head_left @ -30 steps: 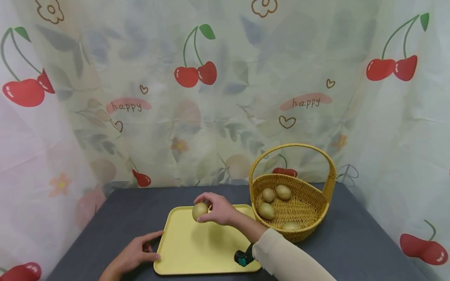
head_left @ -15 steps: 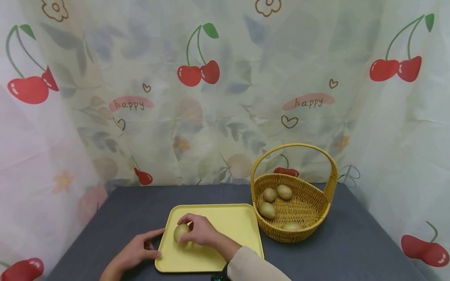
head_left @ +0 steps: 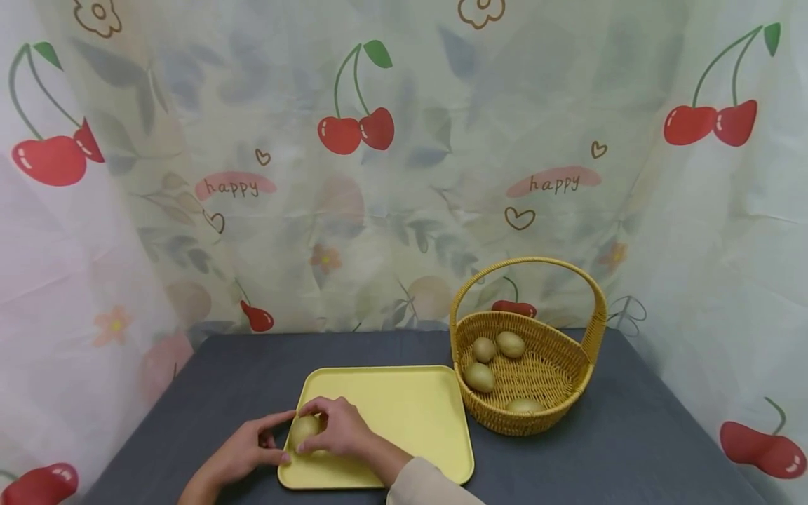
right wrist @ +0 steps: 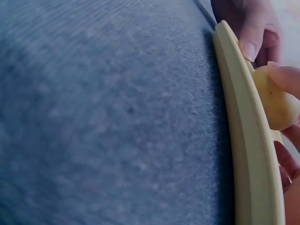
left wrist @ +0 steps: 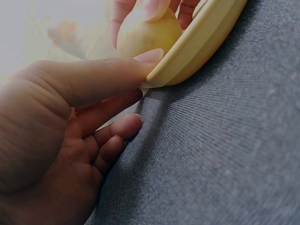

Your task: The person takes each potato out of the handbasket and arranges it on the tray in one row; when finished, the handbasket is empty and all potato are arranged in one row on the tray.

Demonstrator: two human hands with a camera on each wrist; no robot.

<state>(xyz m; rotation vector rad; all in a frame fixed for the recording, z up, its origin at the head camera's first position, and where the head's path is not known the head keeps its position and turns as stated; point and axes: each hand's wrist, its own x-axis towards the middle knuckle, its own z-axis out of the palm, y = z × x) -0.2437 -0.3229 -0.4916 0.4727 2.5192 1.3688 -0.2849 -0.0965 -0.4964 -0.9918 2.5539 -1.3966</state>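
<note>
Lower ctr-L, R hand (head_left: 341,429) pinches a potato (head_left: 303,433) on its L, nr L hand (head_left: 241,450), index and thumb outstretched, touching the tray (head_left: 416,417).

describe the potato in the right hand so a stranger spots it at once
On the dark table, find the yellow tray left of the wicker basket. At the tray's left end, the right hand grips a tan potato beside the left hand. It alone is held; the other four potatoes in view lie in the basket.
</note>
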